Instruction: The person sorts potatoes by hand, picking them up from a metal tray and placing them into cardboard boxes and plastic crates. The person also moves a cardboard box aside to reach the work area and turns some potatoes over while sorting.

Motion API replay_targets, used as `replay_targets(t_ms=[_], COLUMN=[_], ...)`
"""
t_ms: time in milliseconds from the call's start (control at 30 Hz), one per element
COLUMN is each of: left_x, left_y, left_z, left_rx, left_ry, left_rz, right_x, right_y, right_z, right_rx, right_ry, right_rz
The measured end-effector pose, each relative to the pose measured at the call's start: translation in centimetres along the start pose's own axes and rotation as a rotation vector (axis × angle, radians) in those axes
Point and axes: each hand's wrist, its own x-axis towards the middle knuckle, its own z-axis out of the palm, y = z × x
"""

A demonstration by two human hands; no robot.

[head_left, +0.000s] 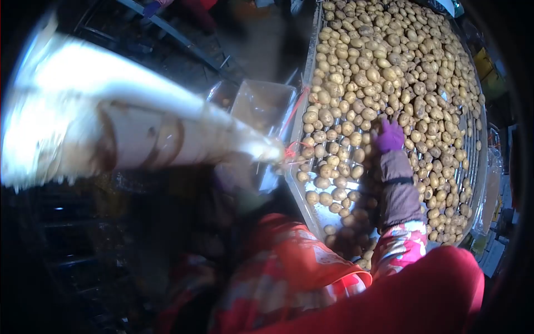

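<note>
My right hand [390,137], in a purple glove, reaches out over a broad layer of potatoes [428,106] on a roller table. Its fingers are apart and touch or hover just over the potatoes; no potato is visibly gripped. A brown cuff with a dark band covers the forearm above a patterned red and white sleeve. A dim, blurred purplish shape [229,173] below the white pipe may be my left hand; its fingers cannot be made out. Near it, at the table's left edge, is a clear-sided bin or chute [263,103].
A thick white pipe [167,125] with brown bands, very close to the camera, blocks much of the left side. Red string [290,151] is tied at the table's metal edge [303,203]. Dark metal framing [167,30] stands at upper left.
</note>
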Motion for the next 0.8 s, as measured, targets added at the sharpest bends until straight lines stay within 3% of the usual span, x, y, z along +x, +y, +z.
replay_targets(t_ms=[100,200,233,300,333,433,467,500,533,567,600,633,667,700,733,800], left_x=[1.6,2.7,2.5,2.5,2.9,3.3,3.3,5.5,2.7,-0.3,-1.6,-3.0,-4.6,-4.3,-4.8,-4.6], left_y=[-3.5,-9.0,-10.6,-13.1,-14.5,-18.5,-19.7,-20.7,-18.4,-15.9,-13.5,-11.1,-9.2,-8.4,-7.0,-5.1], left_z=[-1.0,0.9,2.4,6.1,5.8,3.3,2.5,-2.6,-0.6,1.7,2.5,3.3,4.4,2.3,1.6,-0.7], left_rx=[0.02,0.16,0.166,0.21,0.193,0.174,0.169,-0.019,-0.074,-0.119,-0.099,-0.079,-0.032,-0.13,-0.148,-0.188], left_ry=[-0.039,-0.04,-0.166,-0.177,-0.307,-0.542,-0.589,-0.59,-0.31,-0.037,-0.053,-0.067,0.055,0.002,-0.052,-0.158], left_rz=[-0.121,-0.419,-0.478,-0.61,-0.612,-0.436,-0.347,-0.478,-0.464,-0.416,-0.398,-0.38,-0.318,-0.334,-0.318,-0.259], right_x=[-5.6,-10.7,-12.6,-15.8,-17.4,-22.7,-22.8,-22.9,-22.2,-21.1,-19.6,-20.1,-19.8,-19.6,-19.2,-18.9], right_y=[0.5,0.1,-1.3,-5.3,-7.8,-13.8,-14.2,-14.7,-16.3,-13.1,-10.6,-10.4,-7.4,-4.4,-3.2,-7.0], right_z=[-0.7,-1.6,-3.0,-3.9,-3.8,-2.0,-1.1,-0.3,-4.7,-0.1,-0.2,-1.4,1.4,4.2,5.8,2.4], right_rx=[-0.034,0.183,0.255,0.535,0.733,0.935,0.919,0.907,0.938,1.08,0.68,0.329,0.123,-0.085,-0.086,-0.116], right_ry=[0.041,0.151,0.219,0.17,0.049,-0.331,-0.33,-0.327,-0.312,-0.317,-0.127,-0.074,-0.038,0.002,-0.005,-0.165], right_rz=[-0.034,-0.165,-0.245,-0.182,-0.033,-0.359,-0.464,-0.569,-0.399,-0.16,-0.277,-0.043,-0.07,-0.091,-0.061,0.085])
